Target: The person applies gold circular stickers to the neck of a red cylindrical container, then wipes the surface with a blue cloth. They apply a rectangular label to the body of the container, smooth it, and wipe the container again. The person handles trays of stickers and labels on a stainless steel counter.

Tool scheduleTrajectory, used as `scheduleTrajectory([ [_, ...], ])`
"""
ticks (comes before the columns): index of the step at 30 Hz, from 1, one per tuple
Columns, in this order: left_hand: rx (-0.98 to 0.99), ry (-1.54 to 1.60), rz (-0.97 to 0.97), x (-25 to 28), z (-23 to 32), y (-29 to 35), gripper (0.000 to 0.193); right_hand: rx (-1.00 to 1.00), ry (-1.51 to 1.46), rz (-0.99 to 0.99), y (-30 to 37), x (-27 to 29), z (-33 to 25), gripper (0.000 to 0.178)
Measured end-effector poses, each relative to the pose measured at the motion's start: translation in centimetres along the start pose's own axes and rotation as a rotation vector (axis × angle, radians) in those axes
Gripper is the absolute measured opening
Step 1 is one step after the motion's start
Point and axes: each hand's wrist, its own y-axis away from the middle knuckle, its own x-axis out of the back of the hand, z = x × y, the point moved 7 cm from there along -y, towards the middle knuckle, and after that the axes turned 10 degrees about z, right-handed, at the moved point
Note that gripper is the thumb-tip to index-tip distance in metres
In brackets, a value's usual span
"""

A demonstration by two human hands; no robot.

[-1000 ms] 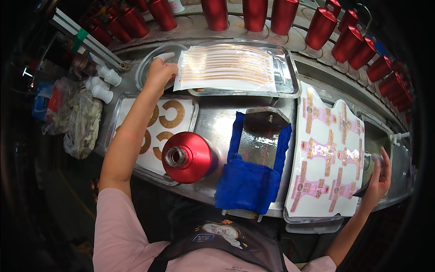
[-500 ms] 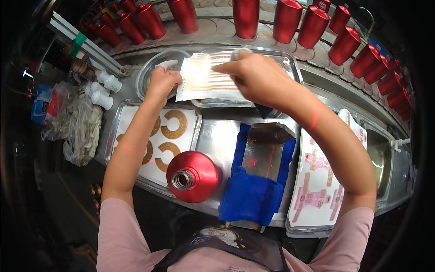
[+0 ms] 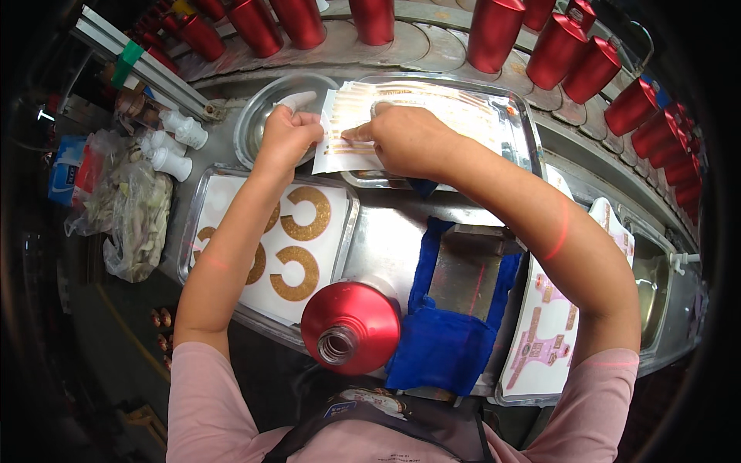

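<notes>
A white sheet [image 3: 340, 160] with gold strips lies at the far side of the bench, over a metal tray [image 3: 536, 147]. My left hand [image 3: 287, 140] is closed in a pinch at the sheet's left edge; one of its fingers wears a white cover. My right hand [image 3: 413, 143] rests palm down on the strips, fingers apart, one stretched out to the left and another with a pale cover on its tip. Glare washes out much of the sheet. Nearer me, a red bottle [image 3: 351, 320] with an uncapped threaded neck tilts toward me beside a blue-cloth-covered metal holder [image 3: 441, 351].
Left on the bench are a tray of gold C-shaped decals [image 3: 306, 213] and a round metal bowl [image 3: 248, 131]. Pink-and-gold decal sheets [image 3: 532, 339] lie at right beside a water basin [image 3: 652, 285]. Red bottles [image 3: 494, 35] stand along the conveyor behind. White plastic pieces [image 3: 171, 162] sit far left.
My right hand has moved left along the sheet, closer to my left hand. The bottles on the conveyor have shifted right. The view has shifted slightly. My left hand still pinches the sheet.
</notes>
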Motion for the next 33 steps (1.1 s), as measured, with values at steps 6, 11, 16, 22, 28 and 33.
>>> scheduleTrajectory([
  [6, 0.043, 0.082, 0.05, 0.3, -0.4, 0.0, 0.062, -0.017, -0.025, 0.027, -0.5, 0.0, 0.1, 0.052],
  [11, 0.066, 0.077, 0.066, 0.3, -0.7, -0.1, 0.052, -0.024, -0.034, 0.024, -0.7, -0.2, -0.1, 0.053],
  [16, 0.068, 0.074, 0.078, 0.2, -0.7, -0.1, 0.051, -0.017, -0.025, 0.007, -0.9, -0.6, -0.1, 0.053],
  [22, 0.035, 0.048, 0.057, 0.0, -0.3, 0.1, 0.054, -0.004, 0.003, -0.008, -0.8, -0.7, -0.1, 0.053],
  [28, 0.042, 0.027, 0.058, 0.0, -0.2, 0.3, 0.057, -0.01, 0.033, -0.069, -0.7, -0.6, -0.3, 0.054],
  [33, 0.033, -0.008, 0.069, 0.1, -0.1, 0.2, 0.061, -0.083, 0.033, -0.15, -0.8, -0.9, -0.1, 0.062],
])
